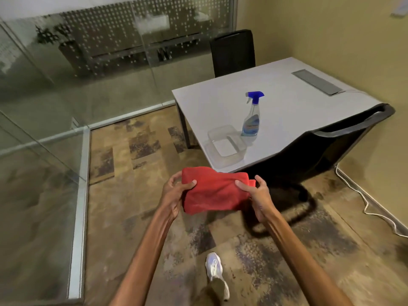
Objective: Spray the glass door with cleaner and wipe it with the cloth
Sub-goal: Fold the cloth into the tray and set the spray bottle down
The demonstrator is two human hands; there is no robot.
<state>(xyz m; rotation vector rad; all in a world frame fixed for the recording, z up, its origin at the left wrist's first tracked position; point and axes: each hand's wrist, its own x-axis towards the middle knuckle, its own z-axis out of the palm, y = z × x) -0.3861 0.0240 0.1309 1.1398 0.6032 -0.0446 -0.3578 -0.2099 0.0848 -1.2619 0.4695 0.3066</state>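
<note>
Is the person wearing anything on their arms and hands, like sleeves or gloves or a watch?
No! The left arm and right arm are bare, with no sleeves in the picture. The left hand and right hand have no gloves, and I can see no watch, bracelet or rings on the fingers. Lower down there is one white shoe.

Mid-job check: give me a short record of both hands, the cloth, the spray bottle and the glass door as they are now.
left hand: grips the left end of the red folded cloth
right hand: grips the cloth's right end
cloth: held in the air above the carpet
clear bottle with blue trigger: upright on the grey table, untouched
clear plastic tub: beside the bottle, near the table's edge
glass door: to the left, cloth not on it
</note>
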